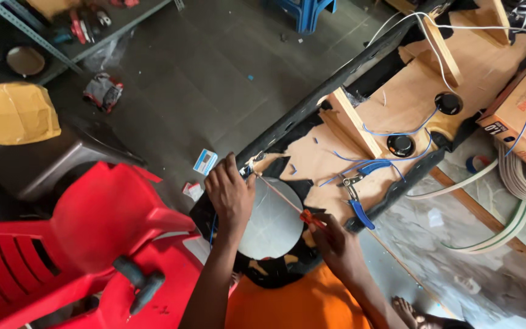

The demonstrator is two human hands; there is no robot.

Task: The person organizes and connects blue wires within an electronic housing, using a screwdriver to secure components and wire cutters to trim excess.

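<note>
Our right hand (336,240) grips a screwdriver (287,201) by its red handle; its shaft slants up-left to the panel corner (255,163), where our left hand (229,192), nearer, presses with fingers together.

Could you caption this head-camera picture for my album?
Left hand steadies a wooden panel while right hand drives a screwdriver.
</note>
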